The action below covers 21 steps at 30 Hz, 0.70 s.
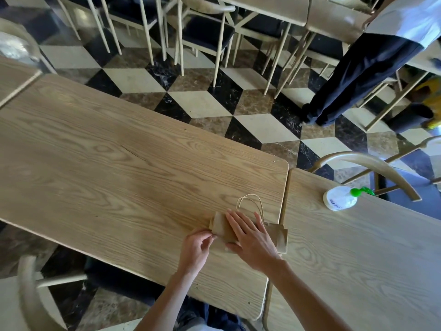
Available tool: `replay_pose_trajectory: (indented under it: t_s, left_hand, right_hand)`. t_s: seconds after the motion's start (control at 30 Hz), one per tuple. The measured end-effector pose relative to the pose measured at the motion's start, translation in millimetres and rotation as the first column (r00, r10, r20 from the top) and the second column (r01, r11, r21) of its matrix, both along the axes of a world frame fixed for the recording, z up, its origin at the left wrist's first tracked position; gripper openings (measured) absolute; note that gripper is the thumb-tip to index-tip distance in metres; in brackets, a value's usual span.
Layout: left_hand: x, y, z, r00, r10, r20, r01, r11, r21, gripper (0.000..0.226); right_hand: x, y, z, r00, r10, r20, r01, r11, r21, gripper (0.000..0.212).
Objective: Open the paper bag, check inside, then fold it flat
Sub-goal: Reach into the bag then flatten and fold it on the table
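Head view: a long wooden surface (119, 163) fills most of the frame, butted against a second one on the right that carries a white bottle with a green cap (340, 198). Near the seam between them, at the near edge, the brown paper bag (222, 226) lies flat, its twine handles (250, 204) splayed away from the person. The right hand (250, 237) rests spread, palm down, across the bag's middle, pressing it and grasping nothing. The left hand (194, 250) has its grip closed in a pinch, thumb and fingertips at the bag's left edge, apparently on a corner or flap there.

Judging by how the bag lies, opening and checking look finished and the flattening is well underway. What seems left is creasing that left end down and smoothing the whole bag.
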State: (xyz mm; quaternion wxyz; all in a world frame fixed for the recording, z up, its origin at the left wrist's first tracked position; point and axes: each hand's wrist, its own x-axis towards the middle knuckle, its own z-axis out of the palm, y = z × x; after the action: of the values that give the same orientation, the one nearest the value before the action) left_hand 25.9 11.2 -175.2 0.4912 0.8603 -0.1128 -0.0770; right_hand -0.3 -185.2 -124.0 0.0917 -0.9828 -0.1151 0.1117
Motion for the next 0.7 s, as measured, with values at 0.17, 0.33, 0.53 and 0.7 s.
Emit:
replay_pose_trajectory:
  t_s: [0.17, 0.33, 0.53, 0.7]
  left_hand:
    - [14.4, 4.3, 11.7, 0.906, 0.133, -0.401, -0.201, 0.971, -0.131, 0.032]
    - [32.4, -12.2, 35.4, 0.885, 0.115, -0.450, -0.179, 0.978, -0.103, 0.050]
    - [27.8, -40.1, 27.5, 0.965, 0.121, -0.231, -0.098, 0.989, 0.106, 0.022]
    - [18.1, -46.8, 25.6, 0.976, 0.203, -0.079, -0.187, 0.967, 0.173, 0.021]
  right_hand:
    - [-7.9, 4.6, -2.5, 0.999, -0.030, 0.029, 0.031, 0.997, -0.064, 0.078]
    - [-13.7, 17.2, -7.1, 0.997, -0.027, 0.076, 0.031, 0.999, -0.045, 0.071]
    - [-18.5, 2.6, -3.1, 0.967, -0.197, 0.161, 0.160, 0.963, 0.216, 0.055]
    - [-20.8, -2.7, -8.1, 0.757, -0.603, 0.250, 0.595, 0.795, 0.114, 0.049]
